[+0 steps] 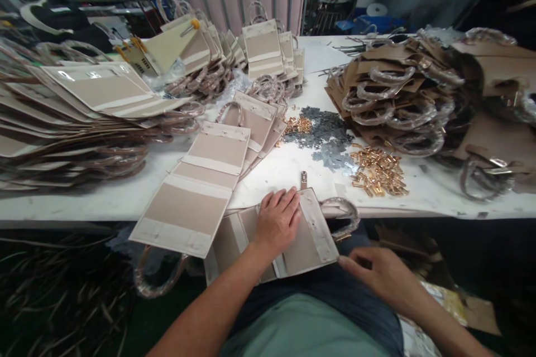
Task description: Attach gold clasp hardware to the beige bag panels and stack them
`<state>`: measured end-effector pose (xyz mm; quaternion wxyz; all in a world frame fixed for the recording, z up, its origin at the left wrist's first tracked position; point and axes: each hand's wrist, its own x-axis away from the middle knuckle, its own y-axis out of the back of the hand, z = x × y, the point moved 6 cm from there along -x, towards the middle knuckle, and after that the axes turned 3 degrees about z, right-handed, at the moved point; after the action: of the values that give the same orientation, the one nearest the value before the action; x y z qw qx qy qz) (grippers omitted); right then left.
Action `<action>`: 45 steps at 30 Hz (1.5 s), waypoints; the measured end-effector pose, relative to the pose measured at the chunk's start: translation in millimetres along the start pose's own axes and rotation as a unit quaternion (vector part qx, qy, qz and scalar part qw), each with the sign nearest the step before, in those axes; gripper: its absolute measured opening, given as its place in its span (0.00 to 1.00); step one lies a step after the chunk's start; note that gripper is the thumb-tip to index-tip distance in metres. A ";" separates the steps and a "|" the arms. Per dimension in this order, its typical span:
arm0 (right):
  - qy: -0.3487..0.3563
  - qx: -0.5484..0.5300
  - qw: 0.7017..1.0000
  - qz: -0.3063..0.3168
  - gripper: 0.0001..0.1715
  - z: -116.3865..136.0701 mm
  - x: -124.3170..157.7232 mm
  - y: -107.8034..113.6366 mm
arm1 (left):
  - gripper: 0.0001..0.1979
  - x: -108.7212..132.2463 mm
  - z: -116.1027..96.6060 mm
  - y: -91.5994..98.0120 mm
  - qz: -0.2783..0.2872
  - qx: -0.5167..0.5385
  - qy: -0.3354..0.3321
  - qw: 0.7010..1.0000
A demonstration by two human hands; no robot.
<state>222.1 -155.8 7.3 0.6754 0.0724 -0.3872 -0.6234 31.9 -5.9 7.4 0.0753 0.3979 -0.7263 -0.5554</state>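
Observation:
A beige bag panel (pixel 307 242) lies over the table's front edge and my lap, its wrapped handle (pixel 349 215) sticking out at the right. My left hand (pixel 278 220) rests flat on the panel, fingers stretched out. At the panel's lower right corner, my right hand (pixel 372 268) pinches the edge between thumb and fingers. A small metal-tipped tab (pixel 304 179) shows beyond the panel's top edge. Another beige panel (pixel 195 195) overlaps it on the left, with a handle hanging below the table edge.
Gold metal pieces (pixel 379 170) and grey metal plates (pixel 324 131) lie in heaps on the white table (pixel 268 178). Brown bag parts (pixel 389 89) are piled at the right. Beige panels (pixel 100 89) are stacked at the left, with more (pixel 263 47) standing at the back.

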 end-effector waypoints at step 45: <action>0.144 0.340 0.897 -0.245 0.17 70.9 -91.7 11.4 | 0.30 1.4 -5.8 -4.1 0.087 0.029 0.057 0.994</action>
<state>194.6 -43.7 23.1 0.4840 0.4789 -0.4440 -0.5825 36.1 -11.5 5.5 0.1534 0.3665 -0.7685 -0.5016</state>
